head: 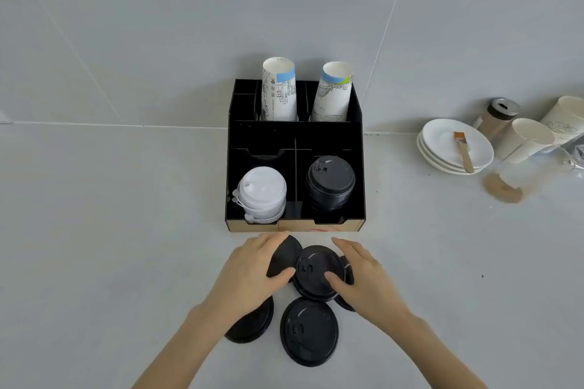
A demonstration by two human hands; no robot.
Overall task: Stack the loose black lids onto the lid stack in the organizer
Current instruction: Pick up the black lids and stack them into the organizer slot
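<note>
Both hands down on the cluster of loose black lids just in front of the organizer (295,226): left hand (252,271) curled around a tilted lid (282,254) with thumb against the rim of the central lid (313,271), right hand (363,275) cupped on the opposite side of that same lid, thumb pressed on its top. Grip apparently two-sided so as to gather and square the lids before lifting, though whether lifted or merely pinched could not be told. Further lids flat on the table (126,262): one nearest the body (309,331), one half hidden under the left wrist (251,324), another mostly covered by the right hand. Black lid stack (330,181) stood in the front right compartment, white lids (260,193) in the left, paper cups (279,90) upright behind. Plates (455,145) well off to the right.
</note>
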